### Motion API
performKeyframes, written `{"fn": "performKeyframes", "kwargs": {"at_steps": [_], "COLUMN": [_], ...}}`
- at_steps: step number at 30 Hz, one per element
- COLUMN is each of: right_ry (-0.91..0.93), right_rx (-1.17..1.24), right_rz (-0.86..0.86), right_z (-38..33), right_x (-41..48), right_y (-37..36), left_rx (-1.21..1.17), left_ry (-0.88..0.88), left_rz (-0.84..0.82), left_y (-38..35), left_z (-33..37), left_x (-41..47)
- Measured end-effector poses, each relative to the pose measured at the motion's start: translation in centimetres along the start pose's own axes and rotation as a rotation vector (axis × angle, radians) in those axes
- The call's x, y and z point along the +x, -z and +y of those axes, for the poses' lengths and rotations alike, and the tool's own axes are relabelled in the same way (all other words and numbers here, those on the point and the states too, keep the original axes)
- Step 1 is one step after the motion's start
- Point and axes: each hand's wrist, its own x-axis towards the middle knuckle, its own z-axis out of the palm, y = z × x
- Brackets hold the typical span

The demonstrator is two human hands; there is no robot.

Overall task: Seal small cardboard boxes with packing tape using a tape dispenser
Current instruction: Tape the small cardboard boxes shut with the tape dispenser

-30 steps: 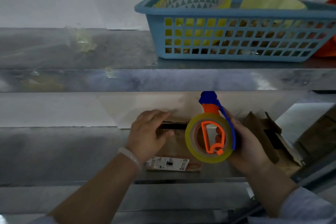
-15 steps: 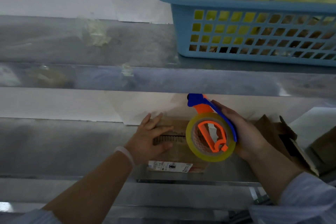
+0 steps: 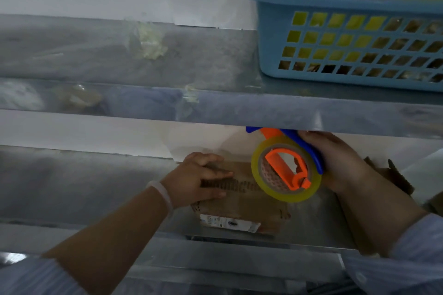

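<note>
A small brown cardboard box with a white label on its near side lies on the lower steel shelf. My left hand rests on the box's top left part, fingers curled over its far edge. My right hand grips a blue and orange tape dispenser loaded with a yellowish tape roll. The dispenser hovers over the right part of the box, its blue head tucked just under the upper shelf's edge.
A blue plastic basket with several tape rolls stands on the upper steel shelf at the right. Crumpled tape scraps stick to that shelf. More brown cardboard lies right of my right hand.
My left hand's fingers have curled over the box's far edge after lying spread on it. The dispenser rose slightly toward the upper shelf. The camera turned left and down.
</note>
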Motion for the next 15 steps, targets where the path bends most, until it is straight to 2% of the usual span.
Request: {"fn": "performKeyframes", "kwargs": {"at_steps": [2, 4, 7, 10, 11, 13, 14, 15], "right_ry": [0.002, -0.002, -0.022, -0.022, -0.013, 0.001, 0.005, 0.009], "right_rx": [-0.072, -0.196, -0.418, -0.46, -0.467, -0.459, -0.448, -0.436], "right_rz": [-0.011, -0.055, -0.113, -0.136, -0.151, -0.167, -0.171, -0.176], "right_z": [-0.1, -0.2, -0.1, 0.1, 0.1, 0.0, 0.0, 0.0], "right_x": [0.3, 0.4, 0.3, 0.1, 0.0, -0.2, -0.2, -0.3], "right_y": [-0.1, -0.1, 0.0, 0.0, -0.1, -0.2, -0.1, -0.1], "left_rx": [0.042, 0.048, -0.048, -0.171, -0.204, -0.322, -0.469, -0.695], "left_ry": [-0.065, -0.035, 0.056, 0.055, 0.1, 0.285, 0.397, 0.491], "left_rz": [-0.058, -0.076, -0.055, -0.046, 0.028, 0.349, 0.475, 0.493], "left_y": [-0.2, -0.7, -1.1, -1.0, -0.9, -0.1, 0.6, 1.2], "left_z": [0.4, 0.6, 1.1, 1.8, 2.1, 3.2, 3.9, 4.5], "left_x": [0.5, 0.9, 1.3, 1.5, 1.5, 1.4, 1.4, 1.5]}}
